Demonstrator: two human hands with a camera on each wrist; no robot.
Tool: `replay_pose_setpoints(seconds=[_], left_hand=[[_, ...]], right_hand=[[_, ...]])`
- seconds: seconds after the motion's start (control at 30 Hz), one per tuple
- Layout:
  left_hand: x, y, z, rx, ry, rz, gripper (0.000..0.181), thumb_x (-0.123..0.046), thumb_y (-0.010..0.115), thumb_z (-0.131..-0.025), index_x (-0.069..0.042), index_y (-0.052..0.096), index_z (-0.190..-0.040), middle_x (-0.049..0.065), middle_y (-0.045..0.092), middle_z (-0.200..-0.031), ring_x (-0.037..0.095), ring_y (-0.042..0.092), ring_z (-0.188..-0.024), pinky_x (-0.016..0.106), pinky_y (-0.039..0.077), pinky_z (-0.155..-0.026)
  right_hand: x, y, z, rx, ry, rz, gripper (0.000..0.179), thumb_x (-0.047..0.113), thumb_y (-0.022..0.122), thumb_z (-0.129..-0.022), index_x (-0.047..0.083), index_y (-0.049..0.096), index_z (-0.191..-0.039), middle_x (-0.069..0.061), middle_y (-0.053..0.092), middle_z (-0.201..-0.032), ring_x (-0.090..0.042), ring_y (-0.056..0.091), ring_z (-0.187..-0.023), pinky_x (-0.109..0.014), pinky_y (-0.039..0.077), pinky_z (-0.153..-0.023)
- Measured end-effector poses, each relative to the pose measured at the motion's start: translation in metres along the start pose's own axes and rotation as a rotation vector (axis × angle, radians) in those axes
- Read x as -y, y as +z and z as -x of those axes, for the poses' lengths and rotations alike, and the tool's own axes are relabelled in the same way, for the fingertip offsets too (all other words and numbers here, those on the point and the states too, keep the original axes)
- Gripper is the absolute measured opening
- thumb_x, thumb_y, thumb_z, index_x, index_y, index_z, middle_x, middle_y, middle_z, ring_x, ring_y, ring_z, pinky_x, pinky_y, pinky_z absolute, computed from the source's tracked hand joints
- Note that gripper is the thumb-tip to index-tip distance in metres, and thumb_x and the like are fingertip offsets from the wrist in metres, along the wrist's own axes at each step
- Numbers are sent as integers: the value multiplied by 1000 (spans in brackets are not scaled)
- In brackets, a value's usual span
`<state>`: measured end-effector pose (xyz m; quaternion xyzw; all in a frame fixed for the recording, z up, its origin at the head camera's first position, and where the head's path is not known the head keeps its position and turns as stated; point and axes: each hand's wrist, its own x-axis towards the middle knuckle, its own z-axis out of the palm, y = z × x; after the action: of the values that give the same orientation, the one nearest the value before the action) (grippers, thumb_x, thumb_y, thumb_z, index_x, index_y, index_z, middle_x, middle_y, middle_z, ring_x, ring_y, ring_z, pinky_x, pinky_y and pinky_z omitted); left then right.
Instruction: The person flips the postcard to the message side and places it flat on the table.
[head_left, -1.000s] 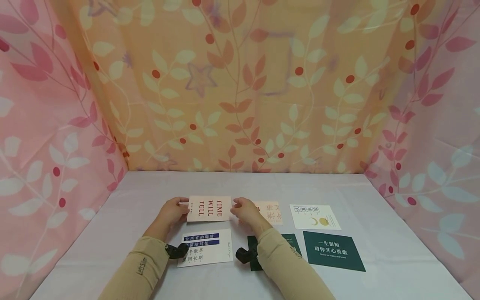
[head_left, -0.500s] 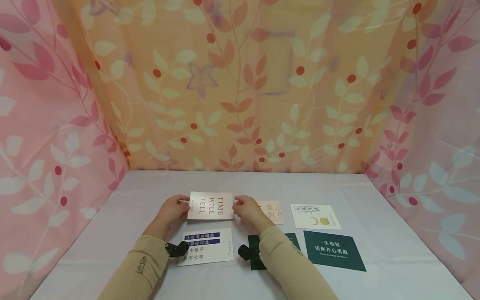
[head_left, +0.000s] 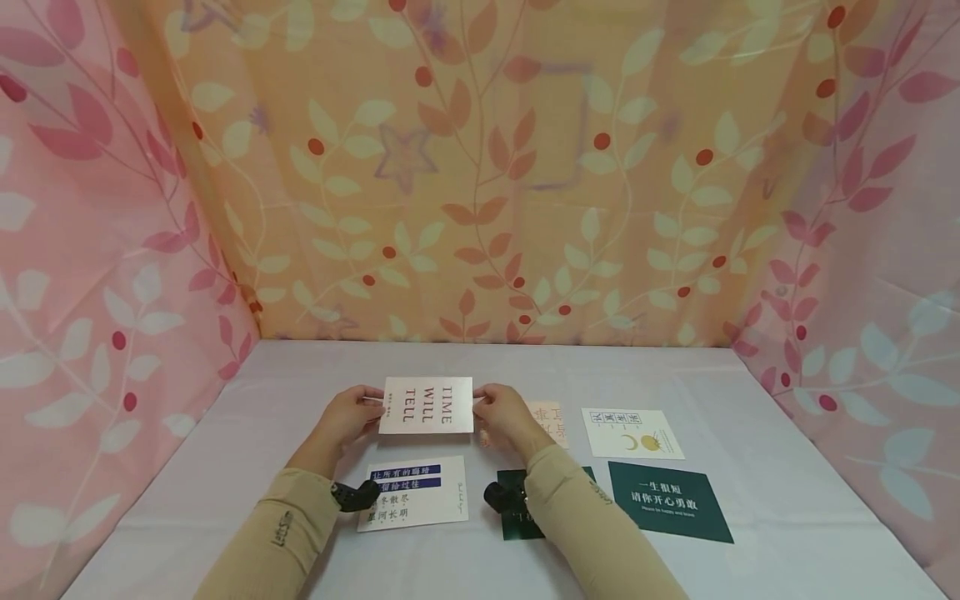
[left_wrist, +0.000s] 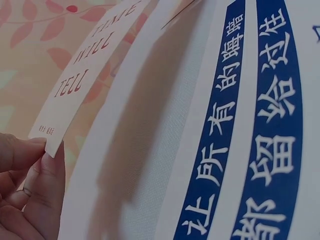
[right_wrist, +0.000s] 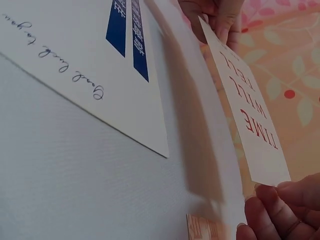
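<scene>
A pale card printed TIME WILL TELL in red is up off a white tabletop. The left hand pinches its left edge between thumb and fingers; the right hand pinches its right edge. For a good hold, a light, even pinch at both edges is best, as thin card seems likely to bow or crease if pushed inward from the sides. Moving both hands together, at one height, should prevent twisting, and thumbs at the very edges leave the lettering uncovered.

The card lies directly between the two hands, touching both, its printed face toward the person and its words turned sideways. Nearer the person and apart from it, a white card with blue bands lies flat. To the right, a pale orange card lies partly hidden by the right hand.
</scene>
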<state>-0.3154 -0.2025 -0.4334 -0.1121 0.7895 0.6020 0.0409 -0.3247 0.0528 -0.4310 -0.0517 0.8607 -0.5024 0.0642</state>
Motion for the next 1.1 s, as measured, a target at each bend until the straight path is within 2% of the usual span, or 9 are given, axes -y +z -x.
replay_pose_setpoints(seconds=[0.2,0.37,0.63,0.8,1.1], left_hand=[[-1,1,2,6,5,3,27,0,58,-86,1,55,-112,14,57,-99,13,58,-72,25,51,-62],[-1,2,1,6,-6,-8,22,-4,58,-87,-1,56,-109,13,57,-98,15,57,-74,26,51,-63],[-1,1,1,6,20,-10,17,-7,58,-87,1,57,-102,13,59,-98,17,58,-77,27,52,-65],[-1,2,2,16,25,1,14,-7,60,-86,1,58,-98,11,61,-93,15,59,-74,27,53,-65],[-2,2,3,15,30,-49,17,-15,56,-91,0,61,-96,9,63,-91,15,59,-75,27,52,-67]], right_hand=[[3,-2,0,-12,12,-47,18,5,56,-87,5,62,-104,-14,60,-83,-27,60,-75,-27,48,-58],[3,-4,0,-25,10,-33,13,8,57,-88,6,62,-100,-10,61,-81,-25,59,-75,-27,49,-57],[8,-9,2,-17,14,-12,7,11,59,-88,9,60,-94,-8,59,-81,-24,58,-76,-26,47,-53],[9,-11,2,-30,-12,-1,3,10,59,-88,7,59,-88,-8,58,-79,-21,58,-74,-26,48,-56],[6,-10,2,-24,-21,-20,5,11,60,-88,8,59,-85,-10,58,-79,-23,58,-74,-30,50,-56]])
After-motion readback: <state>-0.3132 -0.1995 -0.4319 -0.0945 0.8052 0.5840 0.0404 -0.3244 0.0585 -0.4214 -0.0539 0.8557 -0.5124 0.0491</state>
